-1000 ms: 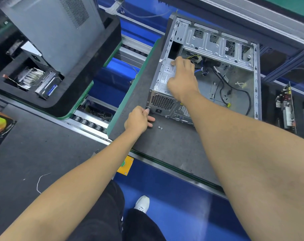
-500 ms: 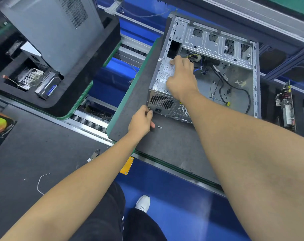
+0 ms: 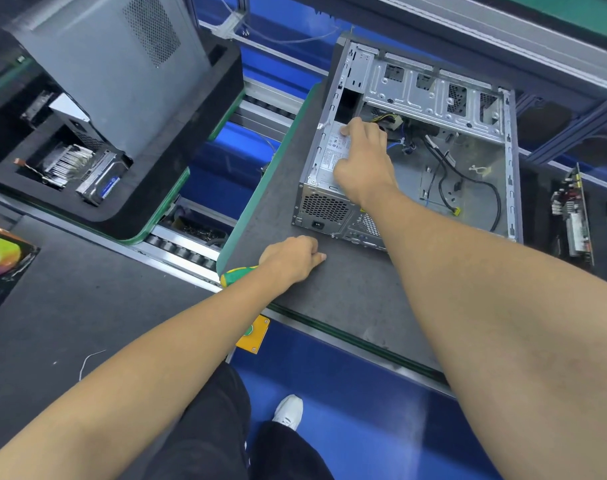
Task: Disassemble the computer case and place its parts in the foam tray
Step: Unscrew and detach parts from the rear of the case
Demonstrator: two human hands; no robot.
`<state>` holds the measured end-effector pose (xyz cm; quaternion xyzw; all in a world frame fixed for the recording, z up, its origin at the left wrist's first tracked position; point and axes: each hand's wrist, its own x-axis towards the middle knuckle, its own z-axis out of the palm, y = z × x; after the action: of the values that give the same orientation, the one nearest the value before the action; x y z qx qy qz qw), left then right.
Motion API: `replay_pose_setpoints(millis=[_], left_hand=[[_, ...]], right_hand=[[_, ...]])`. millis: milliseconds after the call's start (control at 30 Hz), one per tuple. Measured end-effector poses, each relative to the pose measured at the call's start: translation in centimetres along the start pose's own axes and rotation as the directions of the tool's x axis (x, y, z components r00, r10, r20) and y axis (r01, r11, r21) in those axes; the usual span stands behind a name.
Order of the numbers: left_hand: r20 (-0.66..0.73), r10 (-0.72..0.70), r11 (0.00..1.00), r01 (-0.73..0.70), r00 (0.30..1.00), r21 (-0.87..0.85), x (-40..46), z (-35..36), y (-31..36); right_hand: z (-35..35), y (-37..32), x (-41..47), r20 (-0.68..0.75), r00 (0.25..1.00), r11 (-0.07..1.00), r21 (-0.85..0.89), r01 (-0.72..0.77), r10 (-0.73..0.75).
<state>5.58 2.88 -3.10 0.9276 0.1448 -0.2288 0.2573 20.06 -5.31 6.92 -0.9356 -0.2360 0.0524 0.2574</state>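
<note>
The open computer case (image 3: 468,98) lies on its side on a grey mat, rear panel toward me. My right hand (image 3: 361,164) reaches into it and grips the top of the silver power supply (image 3: 324,206) in the near-left corner, fingers curled over its inner edge. My left hand (image 3: 291,258) rests on the mat just in front of the case's rear corner, fingers curled; a green and yellow screwdriver handle (image 3: 238,274) sticks out from under its wrist. The black foam tray (image 3: 222,84) sits at the left and holds a grey side panel (image 3: 122,64), a hard drive (image 3: 103,183) and a finned heatsink (image 3: 64,164).
Black cables (image 3: 468,188) lie loose on the case floor. A circuit card (image 3: 572,216) stands in dark foam at the right. A roller conveyor (image 3: 191,244) runs between tray and mat. A colourful box (image 3: 0,261) lies far left. My legs and a white shoe (image 3: 288,410) are below.
My left hand left the case's rear corner and came down onto the mat, covering the spot where loose screws lay; the screwdriver handle now shows. My right hand stayed on the power supply.
</note>
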Motion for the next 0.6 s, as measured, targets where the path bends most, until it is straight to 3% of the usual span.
replay_pose_setpoints(millis=[133,333,400,467,533,600], left_hand=[[-0.038,-0.017,0.985,0.011,0.999,-0.174,-0.4,-0.2,-1.1],[-0.253,0.116,0.912,-0.204,0.961,-0.355,-2.5,-2.7,-1.0],[-0.415,0.128,0.83,-0.327,0.901,-0.452,-3.7,-3.5,-0.5],[-0.593,0.111,0.699,-0.487,0.797,-0.524,-4.9,-4.2,0.2],[-0.694,0.083,0.568,-0.607,0.715,-0.556,-5.6,-4.2,0.7],[-0.743,0.088,0.502,-0.674,0.663,-0.542,-5.8,-3.4,1.2]], right_hand=[[0.0,0.1,0.1,-0.005,1.0,1.0,-0.007,-0.001,0.001],[-0.2,-0.1,0.1,-0.005,1.0,1.0,0.017,-0.014,0.014],[-0.3,-0.1,-0.1,-0.008,1.0,0.999,0.051,-0.012,0.012],[-0.4,0.0,-0.2,-0.043,0.999,0.997,0.079,0.013,-0.009],[-0.4,0.2,-0.4,-0.086,0.996,0.994,0.107,0.024,-0.015],[-0.4,0.3,-0.6,-0.11,0.994,0.991,0.125,0.039,-0.026]])
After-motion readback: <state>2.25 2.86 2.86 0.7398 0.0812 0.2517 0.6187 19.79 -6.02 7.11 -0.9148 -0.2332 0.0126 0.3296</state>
